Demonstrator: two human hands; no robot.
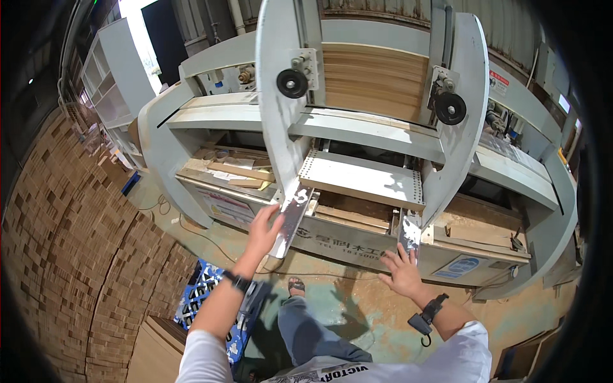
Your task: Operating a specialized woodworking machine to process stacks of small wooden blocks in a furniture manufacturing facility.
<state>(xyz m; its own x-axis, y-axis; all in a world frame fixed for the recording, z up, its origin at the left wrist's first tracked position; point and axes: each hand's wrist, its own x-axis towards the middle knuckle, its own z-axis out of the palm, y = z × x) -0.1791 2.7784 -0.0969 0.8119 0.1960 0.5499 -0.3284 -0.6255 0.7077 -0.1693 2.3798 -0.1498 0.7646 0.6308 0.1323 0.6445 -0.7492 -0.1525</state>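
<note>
A white panel point(364, 175) with rows of small holes along both short ends and a brown front edge lies across the middle of a large grey woodworking machine point(373, 135). Two metal support rails stick out toward me below it, a left rail point(294, 220) and a right rail point(410, 231). My left hand point(260, 231) is open beside the left rail, fingertips at its edge; whether they touch it I cannot tell. Fingers spread, my right hand point(402, 270) reaches the near end of the right rail. Neither hand holds anything.
Black handwheels point(292, 83) point(449, 108) sit on the machine's two uprights. Stacked wooden strips point(76, 249) rise on my left, near a blue patterned item point(207, 287). A cable point(211, 241) runs over the dusty floor. Wood offcuts point(239, 171) lie in the machine's left bay.
</note>
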